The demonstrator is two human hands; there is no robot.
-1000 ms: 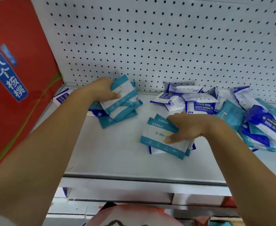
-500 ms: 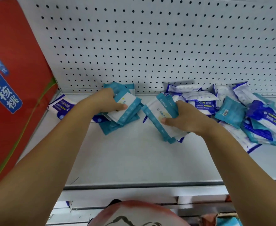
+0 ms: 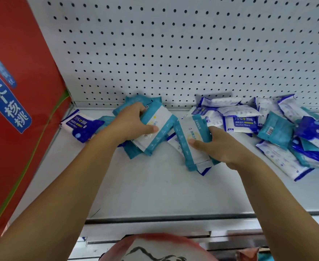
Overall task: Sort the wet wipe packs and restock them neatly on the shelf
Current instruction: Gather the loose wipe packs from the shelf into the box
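My left hand (image 3: pixel 131 123) grips a stack of teal-and-white wipe packs (image 3: pixel 158 129) at the back left of the white shelf (image 3: pixel 155 191). Just to its right, my right hand (image 3: pixel 217 146) holds a second bundle of teal-and-white packs (image 3: pixel 189 142), tilted on edge, with a dark blue pack under it. A dark blue alcohol wipe pack (image 3: pixel 80 125) lies at the far left. A jumbled pile of dark blue and teal packs (image 3: pixel 286 132) covers the back right.
A large red carton (image 3: pixel 17 102) with blue lettering stands against the shelf's left end. A white pegboard (image 3: pixel 183 49) forms the back wall. The shelf's front lip (image 3: pixel 173 219) runs below my arms, with lower shelving beneath it.
My right hand lifted its bundle from the shelf's middle and carried it back and left, close to the stack in my left hand. The left hand stayed on its stack.
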